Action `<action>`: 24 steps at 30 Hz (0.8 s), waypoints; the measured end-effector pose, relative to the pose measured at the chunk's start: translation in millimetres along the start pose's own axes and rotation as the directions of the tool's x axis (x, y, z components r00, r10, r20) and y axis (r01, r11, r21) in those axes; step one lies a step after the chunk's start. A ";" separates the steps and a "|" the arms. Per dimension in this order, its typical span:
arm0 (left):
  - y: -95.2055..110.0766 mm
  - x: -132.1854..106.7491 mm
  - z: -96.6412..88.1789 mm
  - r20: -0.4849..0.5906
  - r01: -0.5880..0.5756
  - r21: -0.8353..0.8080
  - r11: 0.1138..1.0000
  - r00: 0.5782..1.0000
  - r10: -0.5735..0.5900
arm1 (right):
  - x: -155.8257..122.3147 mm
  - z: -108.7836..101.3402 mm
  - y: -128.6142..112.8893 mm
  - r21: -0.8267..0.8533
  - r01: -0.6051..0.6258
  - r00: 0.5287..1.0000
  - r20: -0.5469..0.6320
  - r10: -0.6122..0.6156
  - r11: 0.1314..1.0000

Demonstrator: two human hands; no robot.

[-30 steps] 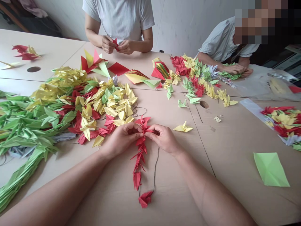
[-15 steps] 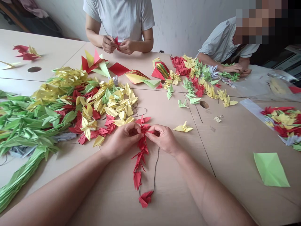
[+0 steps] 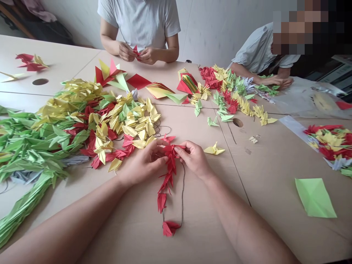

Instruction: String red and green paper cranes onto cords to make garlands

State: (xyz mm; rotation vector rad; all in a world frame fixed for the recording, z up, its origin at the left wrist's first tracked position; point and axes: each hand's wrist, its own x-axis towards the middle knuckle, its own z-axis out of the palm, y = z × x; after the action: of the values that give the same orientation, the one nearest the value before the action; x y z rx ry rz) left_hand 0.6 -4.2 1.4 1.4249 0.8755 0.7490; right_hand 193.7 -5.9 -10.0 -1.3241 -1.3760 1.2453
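A string of red paper cranes (image 3: 167, 179) hangs from between my hands onto the table, and its dark thread (image 3: 183, 194) loops down on the right to the lowest red crane (image 3: 170, 228). My left hand (image 3: 143, 161) curls its fingers behind the upper cranes, with the thumb against their left side. Between thumb and forefinger, my right hand (image 3: 195, 159) pinches the wing of a red crane (image 3: 172, 147) near the top. Beyond the right fingers lies a single yellow crane (image 3: 214, 149). A heap of yellow, red and green cranes (image 3: 79, 106) spreads out beside my left hand.
Across the table (image 3: 209, 220), one person (image 3: 139, 25) folds red paper; another (image 3: 255, 51) leans over crane strings at the right. Stacked paper (image 3: 159, 90) lies mid-table. A green square sheet (image 3: 315, 198) and a crane bundle (image 3: 332, 143) are on the right.
The red string has shifted slightly up and away from me, its lowest crane included. My left finger and thumb have parted somewhat. The right hand has moved a little up.
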 end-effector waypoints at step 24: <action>-7.0 2.4 1.0 -0.104 0.006 0.026 1.000 0.995 -0.003 | -3.9 0.4 -1.2 0.153 0.157 0.987 0.017 -0.161 0.976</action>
State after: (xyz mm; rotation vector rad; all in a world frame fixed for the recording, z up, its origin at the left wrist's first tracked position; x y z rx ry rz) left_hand 2.1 -2.8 -5.8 1.4168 0.9718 0.8172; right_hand 193.5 -9.8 -8.7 -1.0744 -1.3513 1.2381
